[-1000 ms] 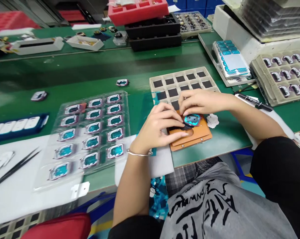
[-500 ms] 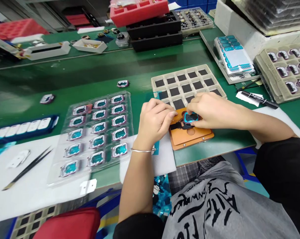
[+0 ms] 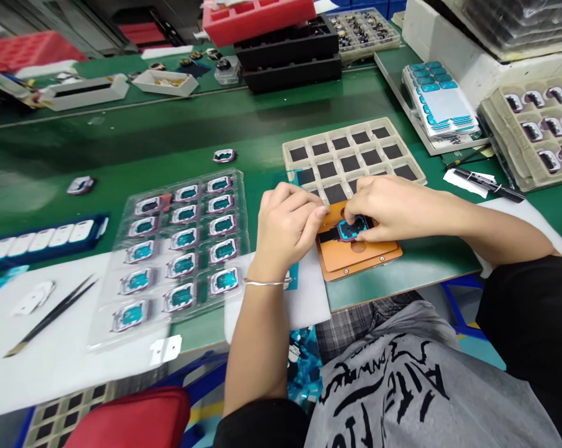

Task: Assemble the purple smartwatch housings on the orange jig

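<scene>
On an orange fixture plate (image 3: 369,256) lies a small black, rounded-square part with a bright blue border (image 3: 350,230), which looks like a watch-face piece. My right hand (image 3: 388,208) has its thumb and fingers closed on this part's edge. A black strip (image 3: 328,235) sticks out to its left. At the plate's upper left edge, my left hand (image 3: 288,221) is curled, thumb against forefinger; what is between them, if anything, is hidden. A beige tray with dark pads (image 3: 349,165) stands just behind the plate.
Left of my hands is a clear plastic tray (image 3: 201,249) of several framed blue parts. Tweezers (image 3: 50,317) lie on white foam (image 3: 10,361). Loose frames (image 3: 224,155) sit farther back. To the right are a black marker (image 3: 490,185), a film stack (image 3: 442,102) and stacked trays (image 3: 533,143).
The blue-bordered part has shifted slightly left and lies flatter on the orange plate, covering more of the dark recess. My right fingers have moved with it; my left hand is nearly still.
</scene>
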Action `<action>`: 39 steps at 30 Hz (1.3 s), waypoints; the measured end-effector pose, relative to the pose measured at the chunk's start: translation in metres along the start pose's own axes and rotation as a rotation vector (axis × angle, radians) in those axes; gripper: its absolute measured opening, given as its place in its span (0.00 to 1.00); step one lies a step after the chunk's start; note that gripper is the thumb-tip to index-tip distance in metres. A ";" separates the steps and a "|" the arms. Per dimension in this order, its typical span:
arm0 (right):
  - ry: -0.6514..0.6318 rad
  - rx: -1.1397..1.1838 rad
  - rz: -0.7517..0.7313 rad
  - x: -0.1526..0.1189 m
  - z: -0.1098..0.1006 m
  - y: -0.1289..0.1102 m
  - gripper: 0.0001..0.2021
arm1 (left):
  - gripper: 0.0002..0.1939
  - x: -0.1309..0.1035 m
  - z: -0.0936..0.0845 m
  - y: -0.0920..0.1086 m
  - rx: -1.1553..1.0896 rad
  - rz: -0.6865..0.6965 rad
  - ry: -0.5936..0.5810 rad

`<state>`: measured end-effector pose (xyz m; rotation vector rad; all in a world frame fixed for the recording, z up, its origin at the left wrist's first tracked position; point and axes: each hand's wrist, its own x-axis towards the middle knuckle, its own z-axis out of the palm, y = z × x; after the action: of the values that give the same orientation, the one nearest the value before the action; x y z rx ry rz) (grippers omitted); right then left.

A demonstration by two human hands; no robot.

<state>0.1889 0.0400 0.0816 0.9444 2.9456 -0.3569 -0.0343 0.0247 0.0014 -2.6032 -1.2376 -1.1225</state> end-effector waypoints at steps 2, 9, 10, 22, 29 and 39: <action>-0.014 -0.013 0.012 0.000 0.000 -0.001 0.11 | 0.25 0.000 -0.001 0.001 -0.006 -0.004 0.002; -0.029 -0.005 0.045 -0.001 0.000 -0.003 0.12 | 0.24 0.000 0.001 0.000 0.023 0.019 0.021; -0.040 -0.005 0.051 0.000 0.000 -0.003 0.12 | 0.24 0.000 0.001 0.000 0.022 0.019 0.027; 0.226 0.142 0.068 -0.004 -0.013 0.016 0.08 | 0.23 -0.001 -0.004 -0.001 0.025 0.001 0.021; 0.022 0.089 0.033 -0.003 -0.008 0.011 0.07 | 0.23 -0.002 -0.003 -0.002 -0.016 -0.036 0.039; -0.032 0.141 0.023 -0.001 -0.007 0.011 0.10 | 0.24 -0.002 -0.003 -0.002 0.040 -0.014 0.045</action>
<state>0.1965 0.0493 0.0867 0.9765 2.9102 -0.5803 -0.0377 0.0239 0.0019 -2.5294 -1.2574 -1.1399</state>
